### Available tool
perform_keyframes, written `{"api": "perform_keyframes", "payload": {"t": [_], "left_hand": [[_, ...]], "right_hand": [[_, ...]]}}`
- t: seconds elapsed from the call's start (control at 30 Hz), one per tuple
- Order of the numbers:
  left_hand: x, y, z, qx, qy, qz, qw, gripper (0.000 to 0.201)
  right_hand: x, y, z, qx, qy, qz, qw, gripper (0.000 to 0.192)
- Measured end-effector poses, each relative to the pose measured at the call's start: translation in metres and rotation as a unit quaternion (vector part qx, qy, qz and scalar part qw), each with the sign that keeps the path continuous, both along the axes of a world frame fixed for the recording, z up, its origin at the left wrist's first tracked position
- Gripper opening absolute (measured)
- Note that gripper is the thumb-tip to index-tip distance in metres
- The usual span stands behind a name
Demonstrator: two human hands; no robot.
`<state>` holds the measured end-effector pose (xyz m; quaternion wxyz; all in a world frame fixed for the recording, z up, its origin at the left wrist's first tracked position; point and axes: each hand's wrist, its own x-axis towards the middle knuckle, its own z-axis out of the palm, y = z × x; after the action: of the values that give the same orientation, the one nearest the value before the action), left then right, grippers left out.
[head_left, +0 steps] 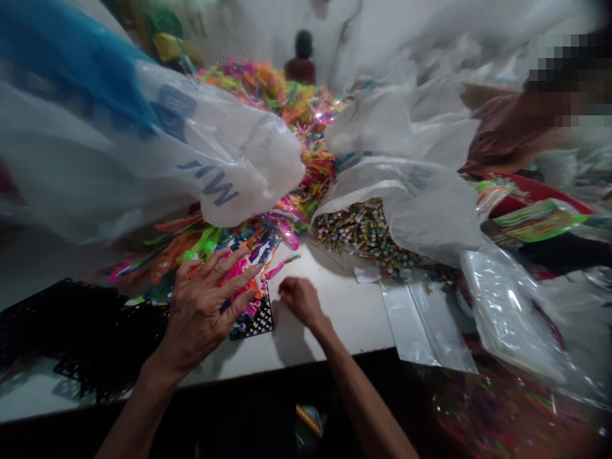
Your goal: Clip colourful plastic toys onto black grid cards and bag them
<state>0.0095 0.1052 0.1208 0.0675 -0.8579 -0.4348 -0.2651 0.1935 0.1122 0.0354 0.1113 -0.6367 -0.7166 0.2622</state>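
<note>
My left hand (205,299) lies palm down with fingers spread, over bright pink, orange and blue plastic pieces (251,305). Under those pieces is a black lattice tray (262,322), its right and front edges showing. To the right of the tray, my right hand (302,299) has its fingers curled together; what they hold, if anything, is hidden. Just beyond it, a slim pink piece with a patterned end (283,264) lies on the white table (335,306). A heap of colourful plastic pieces (210,242) spreads behind my left hand.
Clear bags (425,319) overhang the table's front edge on the right. White sacks (411,210) stand behind, one spilling small patterned sticks (358,229). Another sack (229,153) rises at left. Black lattice trays (86,331) pile up at left. A person (507,127) is at far right.
</note>
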Motion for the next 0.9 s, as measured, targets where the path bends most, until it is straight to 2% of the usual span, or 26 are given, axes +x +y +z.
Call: {"api": "perform_keyframes", "payload": {"t": [0.07,0.1,0.2,0.27,0.33,0.47,0.53,0.63,0.73,0.83,0.9], "left_hand": [[0.000,0.000,0.000,-0.001,0.001,-0.003,1.000,0.037],[0.000,0.000,0.000,-0.002,0.004,-0.003,1.000,0.037],[-0.001,0.000,0.001,-0.007,0.011,0.002,1.000,0.037],[-0.002,0.000,0.000,-0.010,0.010,0.003,1.000,0.037],[-0.003,-0.001,0.001,-0.010,0.004,0.003,1.000,0.036],[-0.002,-0.001,0.002,-0.016,-0.004,0.001,1.000,0.035],[-0.001,-0.001,0.003,-0.018,-0.009,-0.002,1.000,0.036],[-0.001,-0.001,0.002,-0.018,-0.018,-0.004,1.000,0.036],[-0.002,-0.001,0.001,-0.015,-0.015,-0.001,1.000,0.035],[-0.002,0.000,0.000,-0.014,-0.009,0.002,1.000,0.036],[-0.003,0.000,0.000,-0.016,-0.006,0.000,1.000,0.037]], "right_hand": [[0.022,0.028,0.000,0.059,-0.086,-0.046,0.993,0.023],[0.030,0.043,0.000,0.080,-0.131,-0.038,0.987,0.027],[0.042,0.074,-0.004,0.084,-0.215,0.044,0.972,0.030],[0.050,0.076,-0.005,0.073,-0.226,0.073,0.968,0.027],[0.063,0.065,-0.002,0.065,-0.233,0.073,0.968,0.024],[0.096,0.024,0.008,0.035,-0.258,0.048,0.964,0.022],[0.102,0.004,0.012,0.022,-0.270,0.029,0.962,0.022],[0.093,-0.015,0.012,0.017,-0.266,0.016,0.964,0.020],[0.077,-0.022,0.012,0.002,-0.246,0.028,0.969,0.020],[0.073,-0.027,0.017,0.014,-0.224,-0.009,0.974,0.031],[0.075,-0.033,0.020,0.009,-0.194,-0.032,0.980,0.028]]}}
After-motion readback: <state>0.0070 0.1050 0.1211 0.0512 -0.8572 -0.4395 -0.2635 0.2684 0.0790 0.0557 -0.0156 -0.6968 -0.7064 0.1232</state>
